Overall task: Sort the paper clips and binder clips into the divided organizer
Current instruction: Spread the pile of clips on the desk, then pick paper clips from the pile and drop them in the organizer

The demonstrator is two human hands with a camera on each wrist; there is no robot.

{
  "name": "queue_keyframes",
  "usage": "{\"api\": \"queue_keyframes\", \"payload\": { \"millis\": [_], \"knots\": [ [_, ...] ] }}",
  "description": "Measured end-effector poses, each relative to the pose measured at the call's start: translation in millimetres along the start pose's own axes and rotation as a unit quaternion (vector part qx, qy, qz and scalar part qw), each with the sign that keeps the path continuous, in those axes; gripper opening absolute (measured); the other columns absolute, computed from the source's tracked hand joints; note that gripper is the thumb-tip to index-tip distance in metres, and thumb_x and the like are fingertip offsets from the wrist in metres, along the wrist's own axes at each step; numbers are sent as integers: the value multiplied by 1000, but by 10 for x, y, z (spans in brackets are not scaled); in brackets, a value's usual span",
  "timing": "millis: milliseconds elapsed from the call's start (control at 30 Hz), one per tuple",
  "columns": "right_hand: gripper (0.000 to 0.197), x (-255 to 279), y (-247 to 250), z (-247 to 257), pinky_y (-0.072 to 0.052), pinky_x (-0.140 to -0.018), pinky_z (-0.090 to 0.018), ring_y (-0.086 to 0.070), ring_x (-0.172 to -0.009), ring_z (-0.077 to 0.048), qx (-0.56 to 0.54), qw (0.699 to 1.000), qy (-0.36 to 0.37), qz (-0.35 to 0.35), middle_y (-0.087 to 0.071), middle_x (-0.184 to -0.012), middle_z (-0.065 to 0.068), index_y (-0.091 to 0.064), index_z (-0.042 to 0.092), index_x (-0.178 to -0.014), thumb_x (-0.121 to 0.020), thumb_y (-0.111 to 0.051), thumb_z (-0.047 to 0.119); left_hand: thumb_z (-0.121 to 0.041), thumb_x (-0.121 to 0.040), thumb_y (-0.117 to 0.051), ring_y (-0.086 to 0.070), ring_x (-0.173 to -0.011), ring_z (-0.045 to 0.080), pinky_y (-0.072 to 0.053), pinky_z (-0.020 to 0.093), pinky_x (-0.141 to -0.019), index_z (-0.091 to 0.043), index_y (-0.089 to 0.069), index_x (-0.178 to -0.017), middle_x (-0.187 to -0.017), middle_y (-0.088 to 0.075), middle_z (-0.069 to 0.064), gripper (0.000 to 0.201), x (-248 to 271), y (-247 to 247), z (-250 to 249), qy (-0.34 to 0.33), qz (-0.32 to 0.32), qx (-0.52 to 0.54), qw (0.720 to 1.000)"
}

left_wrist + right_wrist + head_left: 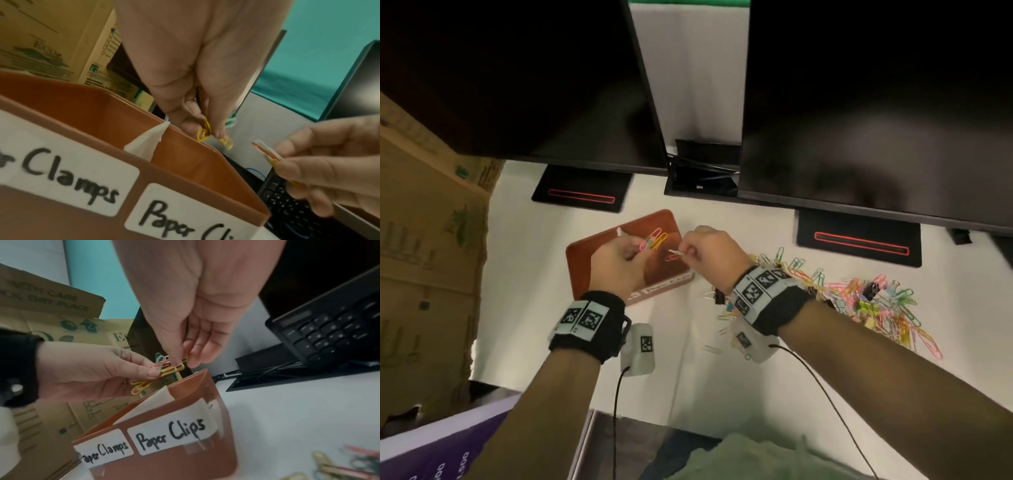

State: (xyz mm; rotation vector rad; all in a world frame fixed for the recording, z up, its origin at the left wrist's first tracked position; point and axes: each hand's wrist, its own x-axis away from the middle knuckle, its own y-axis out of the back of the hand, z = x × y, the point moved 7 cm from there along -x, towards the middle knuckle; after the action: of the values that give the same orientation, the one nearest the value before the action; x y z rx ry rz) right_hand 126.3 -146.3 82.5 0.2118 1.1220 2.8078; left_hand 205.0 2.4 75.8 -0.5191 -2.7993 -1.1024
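Here, coloured paper clips (655, 240) hang tangled above the brown organizer (585, 263).

The organizer (599, 270) sits on the desk (688, 377) in front of the left monitor (517, 85). Both hands meet above it, the left hand (616, 263) left of the right hand (709, 257). The clip pile (859, 301) lies to the organizer's right, before the right monitor (876, 102). A cardboard box (424, 257) stands at far left.
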Motion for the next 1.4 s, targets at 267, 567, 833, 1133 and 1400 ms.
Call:
{"api": "queue_keyframes", "payload": {
  "millis": [267, 567, 833, 1133, 1400],
  "knots": [
    [25, 271, 162, -578, -47, -92, -28, -55, -101, -12, 32, 994, -90, -54, -59, -112, 3, -59, 24, -114, -90, -56, 30, -19, -84, -66, -60, -95, 10, -50, 28, -91, -17, -64, -112, -113, -56, -3, 28, 150, -205, -297, -117, 83, -57, 988],
    [35, 572, 480, -1543, -36, -104, -31, -46, -125, -19, 63, 971, -228, -28, -50, -135, 0, -50, 21, -127, -93, -51, 22, -19, -90, -55, -44, -123, 15, -27, 17, -106, -17, -44, -133, -135, -40, 2, 44, 438, -1432, -392, -142, 211, -82, 964],
    [41, 278, 207, -1659, -40, -103, -37, -43, -120, -23, 99, 965, -226, 84, -45, -129, -2, -54, 22, -125, -85, -62, 30, -15, -86, -61, -43, -122, 25, -38, 35, -107, -13, -46, -131, -132, -41, 6, 48, 200, -1856, -198, -83, 205, -186, 957],
    [42, 604, 75, -1695, -45, -92, -31, -53, -105, -19, 81, 966, -207, 131, -57, -115, -2, -53, 18, -120, -81, -68, 18, -4, -74, -73, -57, -85, 13, -47, 22, -85, -17, -54, -121, -102, -54, 1, 53, 276, -1896, -78, -31, 269, -98, 958],
    [15, 643, 129, -1698, -50, -91, -36, -61, -96, -18, 102, 955, -244, 137, -68, -102, 2, -66, 19, -99, -87, -59, 19, -6, -77, -72, -62, -87, 20, -52, 32, -86, -9, -64, -105, -96, -68, 9, 29, 238, -1906, -19, 9, 272, -91, 958]
  ]
}}
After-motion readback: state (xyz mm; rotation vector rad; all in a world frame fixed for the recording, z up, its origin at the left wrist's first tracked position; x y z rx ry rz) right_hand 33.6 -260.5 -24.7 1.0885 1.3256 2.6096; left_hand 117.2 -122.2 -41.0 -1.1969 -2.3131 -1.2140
